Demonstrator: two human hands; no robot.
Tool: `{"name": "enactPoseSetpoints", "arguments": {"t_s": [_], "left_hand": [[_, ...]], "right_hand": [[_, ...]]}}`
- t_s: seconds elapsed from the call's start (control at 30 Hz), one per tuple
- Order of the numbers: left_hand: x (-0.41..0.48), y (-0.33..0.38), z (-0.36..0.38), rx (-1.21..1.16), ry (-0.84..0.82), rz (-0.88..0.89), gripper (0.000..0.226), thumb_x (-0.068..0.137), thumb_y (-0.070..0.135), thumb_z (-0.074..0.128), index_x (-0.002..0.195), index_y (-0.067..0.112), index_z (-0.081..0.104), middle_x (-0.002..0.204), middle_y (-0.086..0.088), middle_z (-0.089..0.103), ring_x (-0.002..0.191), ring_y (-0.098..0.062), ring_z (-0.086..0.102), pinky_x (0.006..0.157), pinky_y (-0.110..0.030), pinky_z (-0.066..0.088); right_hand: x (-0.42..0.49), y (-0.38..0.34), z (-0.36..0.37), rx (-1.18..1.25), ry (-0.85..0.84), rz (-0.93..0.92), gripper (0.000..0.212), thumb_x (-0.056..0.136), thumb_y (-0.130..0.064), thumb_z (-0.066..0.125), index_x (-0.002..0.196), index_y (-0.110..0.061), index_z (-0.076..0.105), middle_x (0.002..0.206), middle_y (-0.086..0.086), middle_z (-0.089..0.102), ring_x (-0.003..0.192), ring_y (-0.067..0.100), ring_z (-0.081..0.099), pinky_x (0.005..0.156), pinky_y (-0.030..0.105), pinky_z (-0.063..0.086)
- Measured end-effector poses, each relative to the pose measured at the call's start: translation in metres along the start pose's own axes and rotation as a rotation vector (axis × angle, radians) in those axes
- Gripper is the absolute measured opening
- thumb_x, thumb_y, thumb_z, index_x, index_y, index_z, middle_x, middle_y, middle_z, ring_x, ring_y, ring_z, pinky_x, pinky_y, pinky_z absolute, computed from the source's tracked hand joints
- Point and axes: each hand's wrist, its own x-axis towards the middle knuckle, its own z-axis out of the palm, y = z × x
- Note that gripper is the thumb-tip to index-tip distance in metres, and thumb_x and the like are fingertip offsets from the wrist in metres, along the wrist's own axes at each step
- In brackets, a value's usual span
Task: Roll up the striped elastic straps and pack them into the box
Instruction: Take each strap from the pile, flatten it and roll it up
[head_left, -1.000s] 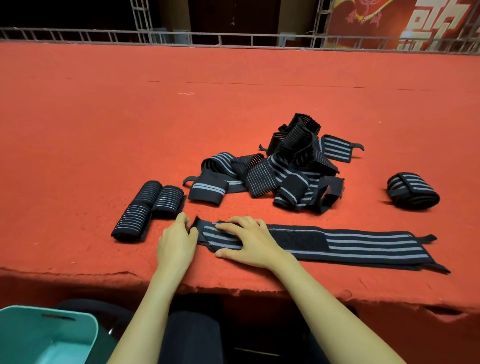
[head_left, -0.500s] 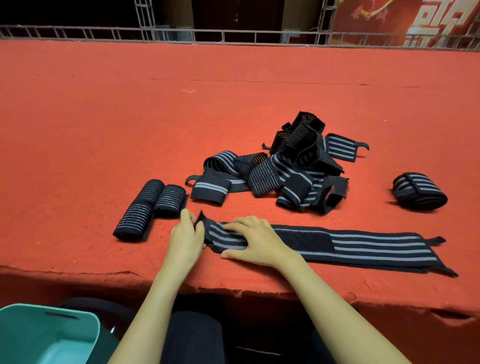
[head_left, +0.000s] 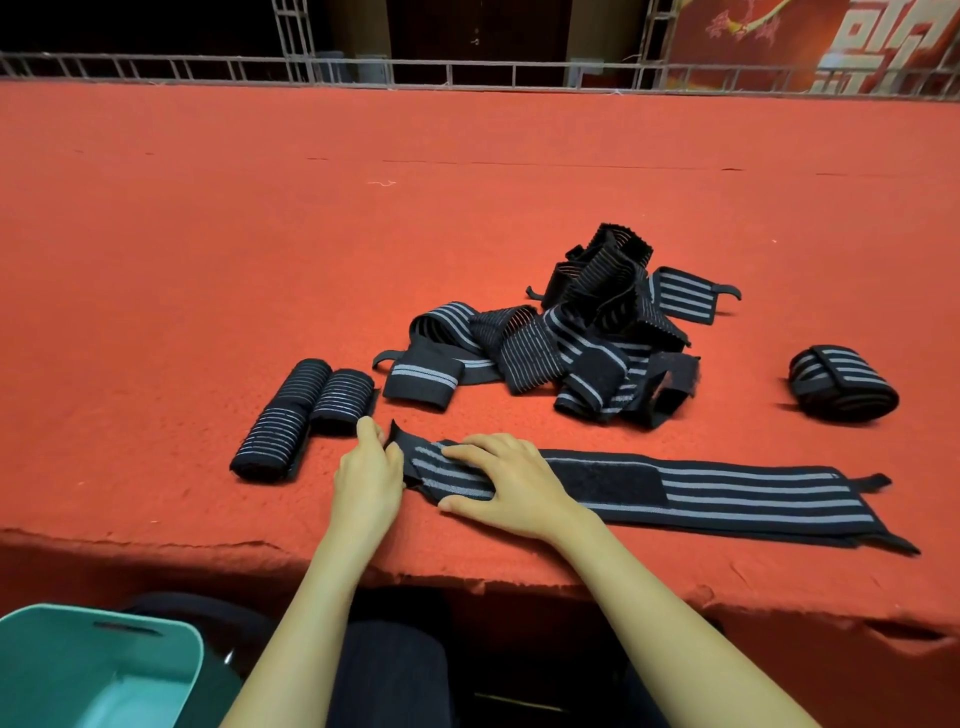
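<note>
A long black strap with grey stripes (head_left: 727, 493) lies flat along the near edge of the red table. My left hand (head_left: 366, 475) pinches its left end, which is lifted and folding over. My right hand (head_left: 511, 483) lies flat on the strap just right of that end, fingers straight, pressing it down. Two rolled straps (head_left: 306, 410) lie side by side to the left. One more rolled strap (head_left: 844, 384) sits at the right. A tangled pile of unrolled straps (head_left: 582, 338) lies behind the hands. The teal box (head_left: 156, 649) is at the bottom left, below the table edge.
The red felt table (head_left: 260, 234) stretches far back to a metal railing (head_left: 467, 70). Its near edge (head_left: 467, 577) is frayed. My dark-clothed lap (head_left: 389, 675) shows under the table between my arms.
The strap's left end has lifted off the table and started to fold over under my left hand. My right hand stays pressed on the strap.
</note>
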Motion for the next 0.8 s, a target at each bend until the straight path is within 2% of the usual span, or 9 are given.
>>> {"name": "enactPoseSetpoints", "arguments": {"t_s": [0.1, 0.23, 0.33, 0.4, 0.43, 0.5, 0.57, 0.67, 0.8], "left_hand": [[-0.003, 0.004, -0.005, 0.008, -0.007, 0.035, 0.007, 0.095, 0.021, 0.04, 0.094, 0.016, 0.035, 0.09, -0.015, 0.063, 0.084, -0.042, 0.062, 0.081, -0.048, 0.046], [-0.009, 0.016, -0.01, -0.028, -0.012, 0.109, 0.013, 0.098, 0.024, 0.042, 0.097, 0.013, 0.036, 0.083, -0.011, 0.058, 0.083, -0.036, 0.056, 0.071, -0.04, 0.039], [-0.01, 0.029, -0.007, -0.359, -0.089, 0.0, 0.012, 0.101, 0.021, 0.036, 0.1, 0.01, 0.031, 0.086, -0.017, 0.062, 0.07, -0.026, 0.067, 0.063, -0.035, 0.053], [-0.009, 0.034, -0.005, -0.563, -0.131, -0.101, 0.01, 0.102, 0.019, 0.032, 0.102, 0.009, 0.03, 0.087, -0.021, 0.062, 0.062, -0.021, 0.068, 0.054, -0.027, 0.056], [-0.007, 0.034, -0.006, -0.591, -0.128, -0.113, 0.011, 0.102, 0.019, 0.033, 0.102, 0.009, 0.03, 0.089, -0.022, 0.061, 0.065, -0.022, 0.068, 0.054, -0.026, 0.056], [-0.003, 0.028, -0.009, -0.498, -0.079, -0.067, 0.014, 0.101, 0.021, 0.037, 0.101, 0.007, 0.034, 0.097, -0.018, 0.061, 0.077, -0.026, 0.066, 0.065, -0.035, 0.056], [0.0, 0.017, -0.014, -0.311, -0.001, -0.004, 0.015, 0.098, 0.023, 0.042, 0.097, 0.009, 0.037, 0.092, -0.013, 0.059, 0.084, -0.031, 0.06, 0.075, -0.042, 0.048], [0.0, 0.002, -0.015, -0.093, 0.006, 0.027, 0.014, 0.096, 0.019, 0.046, 0.093, 0.008, 0.038, 0.082, -0.013, 0.056, 0.086, -0.037, 0.056, 0.073, -0.041, 0.038], [-0.001, -0.009, -0.007, 0.001, 0.035, -0.021, 0.013, 0.094, 0.017, 0.05, 0.092, 0.007, 0.042, 0.089, -0.018, 0.059, 0.091, -0.04, 0.054, 0.072, -0.039, 0.033]], "right_hand": [[-0.001, 0.0, -0.002, 0.018, 0.014, -0.003, 0.076, 0.075, -0.078, 0.042, 0.138, -0.036, 0.043, 0.137, -0.014, 0.046, 0.127, 0.009, 0.037, 0.109, 0.034, 0.026], [-0.005, 0.005, -0.009, 0.058, 0.055, -0.016, 0.073, 0.074, -0.071, 0.052, 0.137, -0.035, 0.043, 0.135, -0.017, 0.047, 0.124, 0.007, 0.039, 0.107, 0.036, 0.03], [-0.007, 0.009, -0.017, 0.042, 0.184, -0.044, 0.067, 0.075, -0.065, 0.055, 0.133, -0.031, 0.049, 0.132, -0.016, 0.05, 0.119, 0.008, 0.043, 0.103, 0.035, 0.034], [-0.007, 0.01, -0.023, 0.036, 0.23, -0.063, 0.065, 0.076, -0.063, 0.056, 0.131, -0.03, 0.051, 0.13, -0.015, 0.051, 0.117, 0.008, 0.045, 0.101, 0.032, 0.035], [-0.007, 0.009, -0.025, 0.036, 0.234, -0.068, 0.064, 0.076, -0.064, 0.056, 0.131, -0.03, 0.051, 0.13, -0.015, 0.051, 0.117, 0.008, 0.045, 0.1, 0.031, 0.035], [-0.004, 0.004, -0.026, 0.042, 0.215, -0.065, 0.064, 0.077, -0.064, 0.056, 0.131, -0.03, 0.051, 0.131, -0.016, 0.051, 0.117, 0.008, 0.044, 0.1, 0.03, 0.035], [0.001, 0.0, -0.023, 0.045, 0.177, -0.06, 0.065, 0.078, -0.065, 0.055, 0.132, -0.03, 0.05, 0.132, -0.015, 0.05, 0.119, 0.009, 0.043, 0.1, 0.03, 0.034], [0.006, -0.003, -0.01, 0.011, 0.052, -0.044, 0.071, 0.076, -0.071, 0.048, 0.135, -0.031, 0.048, 0.136, -0.012, 0.048, 0.123, 0.011, 0.04, 0.104, 0.033, 0.032], [0.003, 0.001, 0.002, -0.044, -0.022, -0.026, 0.076, 0.077, -0.076, 0.039, 0.139, -0.033, 0.044, 0.142, -0.009, 0.044, 0.131, 0.012, 0.035, 0.111, 0.037, 0.026]]}}
